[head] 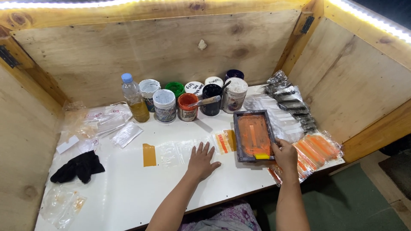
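My left hand (201, 161) lies flat with fingers spread on a row of clear plastic bags (180, 150) taped to the white table (128, 192). My right hand (284, 155) grips the near right corner of a small framed printing screen (252, 134) covered in orange ink. A yellow-edged squeegee (262, 156) rests at the frame's near end, just left of my right hand. The frame sits over the right end of the bag row, where orange printed strips (222, 143) show.
Several paint jars (188, 107) and a bottle of yellowish liquid (136, 99) stand at the back. A black cloth (79, 166) lies at left. Printed bags (317, 149) and dark packets (291, 102) pile up at right. Wooden walls (368, 77) enclose the table.
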